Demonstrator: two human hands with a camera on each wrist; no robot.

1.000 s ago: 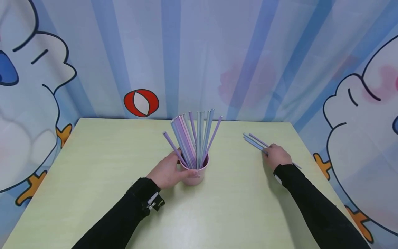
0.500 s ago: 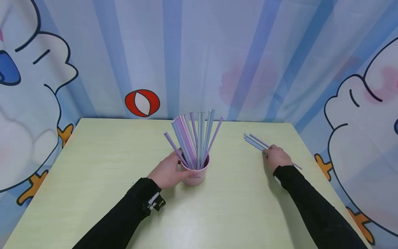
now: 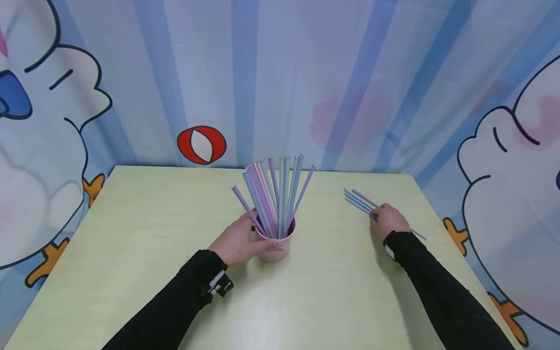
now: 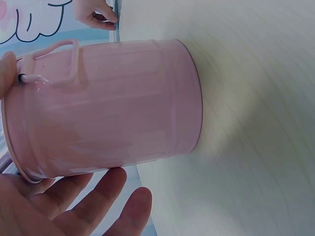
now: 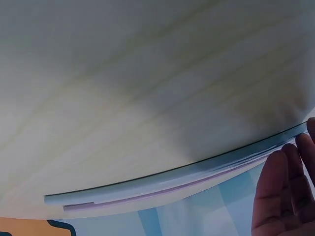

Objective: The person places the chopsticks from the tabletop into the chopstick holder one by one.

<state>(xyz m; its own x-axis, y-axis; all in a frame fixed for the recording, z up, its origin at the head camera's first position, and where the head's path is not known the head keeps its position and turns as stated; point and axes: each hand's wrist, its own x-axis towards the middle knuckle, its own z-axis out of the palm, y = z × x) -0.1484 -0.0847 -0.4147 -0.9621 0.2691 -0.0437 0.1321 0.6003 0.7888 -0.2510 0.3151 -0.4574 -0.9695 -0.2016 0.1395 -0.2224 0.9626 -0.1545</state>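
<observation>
A pink cup [image 3: 275, 251] with a small wire-like handle [image 4: 75, 63] stands upright on the table. Many purple, pink and blue straws [image 3: 264, 197] lean inside it, fanned out at the top. My left hand [image 3: 239, 243] holds the cup near its rim, thumb on one side and fingers on the other. Off to the right, several loose blue and purple straws [image 3: 358, 203] lie on the table. My right hand [image 3: 391, 219] grips them around their middle, its fingers curled at them. In the right wrist view the straws [image 5: 172, 181] lie flat below the fingertips [image 5: 275, 162].
The pale wooden table [image 3: 323, 291] ends at the back against a light blue striped curtain [image 3: 284, 73]. Cartoon figures and a red and white ball [image 3: 201, 145] are printed on it.
The head view has shifted very slightly. At the right hand, the blue straw ends have spread apart a little. The left hand and the cup stay in place.
</observation>
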